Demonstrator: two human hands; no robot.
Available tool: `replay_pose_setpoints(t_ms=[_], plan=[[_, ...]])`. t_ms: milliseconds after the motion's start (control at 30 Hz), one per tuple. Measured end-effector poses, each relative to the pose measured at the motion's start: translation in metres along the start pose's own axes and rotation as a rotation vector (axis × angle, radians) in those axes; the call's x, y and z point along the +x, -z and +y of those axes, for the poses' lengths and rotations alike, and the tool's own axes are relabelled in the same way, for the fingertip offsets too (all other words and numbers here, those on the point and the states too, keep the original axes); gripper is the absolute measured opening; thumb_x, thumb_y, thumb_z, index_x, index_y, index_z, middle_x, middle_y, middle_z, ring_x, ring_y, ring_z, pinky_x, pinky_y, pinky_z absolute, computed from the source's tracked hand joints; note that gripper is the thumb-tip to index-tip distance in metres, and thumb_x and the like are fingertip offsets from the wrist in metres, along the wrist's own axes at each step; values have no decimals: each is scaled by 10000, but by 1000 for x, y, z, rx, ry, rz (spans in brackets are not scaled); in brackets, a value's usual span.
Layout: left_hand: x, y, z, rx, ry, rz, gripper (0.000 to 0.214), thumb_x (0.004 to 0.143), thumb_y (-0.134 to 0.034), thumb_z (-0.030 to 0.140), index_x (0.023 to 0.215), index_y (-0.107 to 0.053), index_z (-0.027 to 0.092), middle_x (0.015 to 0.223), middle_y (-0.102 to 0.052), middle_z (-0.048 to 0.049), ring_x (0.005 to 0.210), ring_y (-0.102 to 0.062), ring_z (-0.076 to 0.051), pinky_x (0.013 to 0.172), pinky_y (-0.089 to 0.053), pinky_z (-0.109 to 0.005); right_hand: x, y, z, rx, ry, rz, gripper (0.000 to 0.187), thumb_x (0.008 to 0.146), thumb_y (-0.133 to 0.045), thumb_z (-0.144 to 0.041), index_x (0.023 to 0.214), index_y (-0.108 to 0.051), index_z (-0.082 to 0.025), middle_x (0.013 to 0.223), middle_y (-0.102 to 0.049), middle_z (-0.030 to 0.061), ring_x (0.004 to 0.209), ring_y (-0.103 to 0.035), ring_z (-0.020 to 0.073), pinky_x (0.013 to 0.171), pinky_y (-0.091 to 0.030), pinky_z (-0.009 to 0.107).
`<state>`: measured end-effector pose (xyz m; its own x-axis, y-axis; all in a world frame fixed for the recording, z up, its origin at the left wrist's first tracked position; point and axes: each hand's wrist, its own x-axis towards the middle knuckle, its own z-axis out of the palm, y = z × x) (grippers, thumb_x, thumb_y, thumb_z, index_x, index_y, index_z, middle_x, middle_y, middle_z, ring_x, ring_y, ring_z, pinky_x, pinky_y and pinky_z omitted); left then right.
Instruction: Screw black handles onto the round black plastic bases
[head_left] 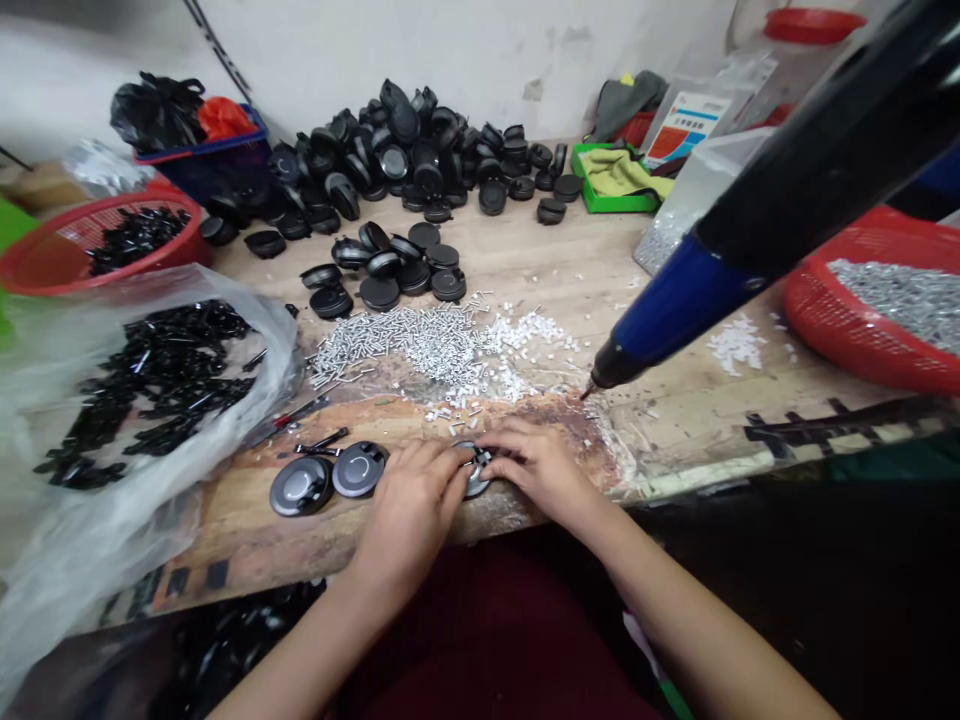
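My left hand (414, 500) and my right hand (534, 462) meet over one round black disc part (475, 470) at the near edge of the wooden table (577, 270). The fingers of both hands are curled and pinch the disc from either side. Most of the disc is hidden under my fingers. Just left of my left hand lie two more round discs (330, 478) side by side, with a thin black rod (322, 442) above them. A heap of small silver screws (405, 345) and white bits (525, 335) lies a little beyond my hands.
A blue and black hanging power screwdriver (675, 310) points down at the table right of my hands. A clear bag of black parts (150, 390) sits left, red baskets (832, 330) at left and right, and a big pile of black caps (405, 150) at the back.
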<state>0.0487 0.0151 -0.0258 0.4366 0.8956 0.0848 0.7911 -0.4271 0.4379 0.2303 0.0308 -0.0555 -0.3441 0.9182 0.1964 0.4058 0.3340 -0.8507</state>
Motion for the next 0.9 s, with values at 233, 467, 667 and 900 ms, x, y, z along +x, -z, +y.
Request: replay_pose_setpoints(t_ms=[233,467,667,900], plan=[[2,-8,3,72,-100,49,189,929,-456,208,950,-635,149,868,-663,-76,824,-582,-194,774,-485,-344,-11,-10,10,132,-40,151,244,726,-751,-212,968,-728,-203,846,-695,38,768,-655,154,719,-539,273],[3,-8,10,209,-123,-39,174,927,-460,198,887,-625,160,803,-621,-57,769,-526,-190,710,-456,-322,-12,-13,14,241,-46,165,213,752,-731,-256,962,-732,-221,867,-700,42,797,-658,164,759,-546,302],[-1,-2,7,113,-110,-51,183,928,-469,187,1063,-584,144,961,-622,-80,891,-525,-200,789,-462,-327,-13,-13,13,291,-63,180,240,727,-748,-213,967,-734,-210,870,-695,43,809,-660,165,758,-546,290],[1,2,11,78,-119,-129,142,930,-441,138,928,-582,159,866,-581,-51,816,-491,-185,716,-434,-312,-11,-12,14,311,-35,167,186,757,-723,-238,939,-736,-202,876,-703,52,825,-664,162,783,-543,296]])
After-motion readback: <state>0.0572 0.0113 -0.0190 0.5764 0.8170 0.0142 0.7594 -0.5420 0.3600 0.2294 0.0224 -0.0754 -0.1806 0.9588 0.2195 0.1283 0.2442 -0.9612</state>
